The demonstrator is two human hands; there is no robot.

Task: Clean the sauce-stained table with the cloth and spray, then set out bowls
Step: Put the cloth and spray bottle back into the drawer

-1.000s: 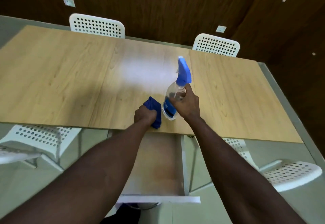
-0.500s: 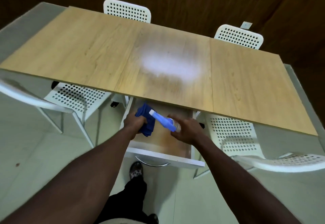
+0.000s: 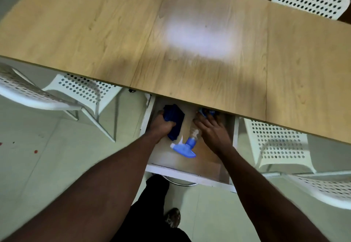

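Drawer under the table near edge: left hand clutches the cloth inside, right hand rests straight-fingered on the spray bottle lying sideways, so it might leak or jam the drawer

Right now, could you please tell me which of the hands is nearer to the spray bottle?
The right. The right hand rests on the spray bottle lying in the open drawer; the left hand grips the blue cloth just left of the bottle.

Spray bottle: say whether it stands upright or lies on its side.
On its side: the spray bottle lies in the open drawer, blue trigger head toward the drawer's front.
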